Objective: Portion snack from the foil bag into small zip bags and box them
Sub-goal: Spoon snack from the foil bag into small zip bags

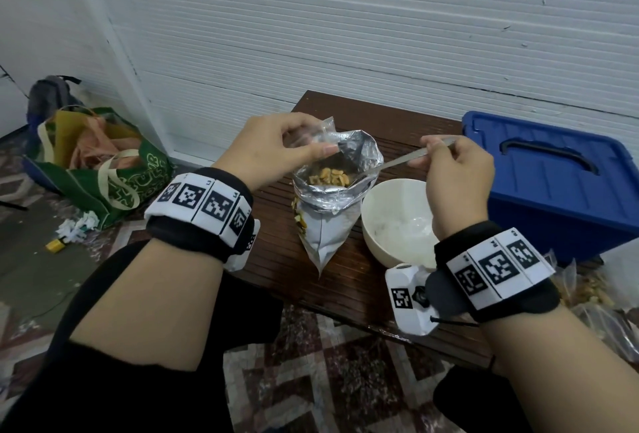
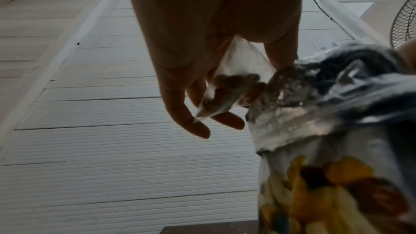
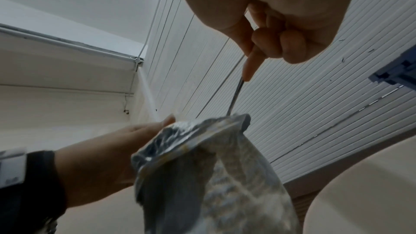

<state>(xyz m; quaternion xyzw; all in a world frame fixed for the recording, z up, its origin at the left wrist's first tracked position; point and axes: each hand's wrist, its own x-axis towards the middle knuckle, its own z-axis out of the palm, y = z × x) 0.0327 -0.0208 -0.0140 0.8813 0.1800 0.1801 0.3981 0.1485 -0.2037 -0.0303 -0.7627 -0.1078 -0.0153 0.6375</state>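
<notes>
The open foil bag stands on the low wooden table, with snack pieces showing inside. My left hand pinches a small clear zip bag at the foil bag's far left rim. In the left wrist view the zip bag holds a few pieces and touches the foil bag. My right hand grips the handle of a metal spoon. The spoon's bowl end is hidden inside the foil bag. The right wrist view shows that spoon handle entering the foil bag.
A white bowl sits just right of the foil bag. A blue lidded box stands at the table's right end. Several filled zip bags lie by my right wrist. A green tote and a backpack are on the floor at left.
</notes>
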